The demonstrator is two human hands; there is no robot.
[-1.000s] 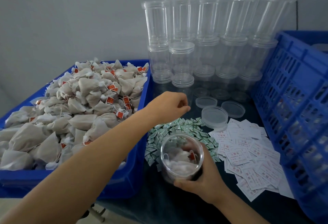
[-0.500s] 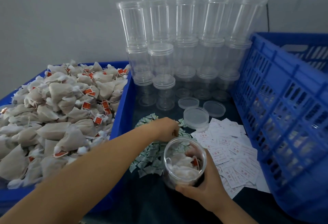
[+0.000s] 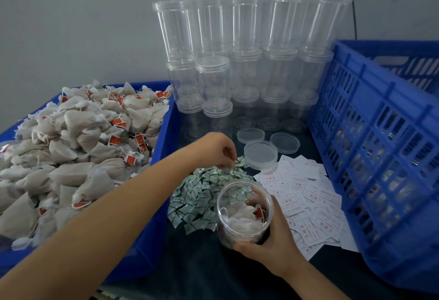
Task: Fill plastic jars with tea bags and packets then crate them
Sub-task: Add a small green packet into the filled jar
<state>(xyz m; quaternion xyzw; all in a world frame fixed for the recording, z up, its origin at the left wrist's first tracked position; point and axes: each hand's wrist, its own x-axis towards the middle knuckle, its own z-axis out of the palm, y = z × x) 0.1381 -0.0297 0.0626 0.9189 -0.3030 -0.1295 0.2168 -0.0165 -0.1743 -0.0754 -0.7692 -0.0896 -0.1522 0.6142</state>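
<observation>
Head: left hand (image 3: 217, 148) lower, onto packets (image 3: 202, 192)

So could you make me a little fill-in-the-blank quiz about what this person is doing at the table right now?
1. The right hand grips an open jar that already holds white ____.
2. The left hand reaches down into the pile of green-and-white packets, which lies to the ____ of the white paper slips.
3. The loose tea bags are heaped in a ____ bin.
4. The slatted crate stands on the ____ side of the table.

Missing words: tea bags; left; blue; right
</observation>
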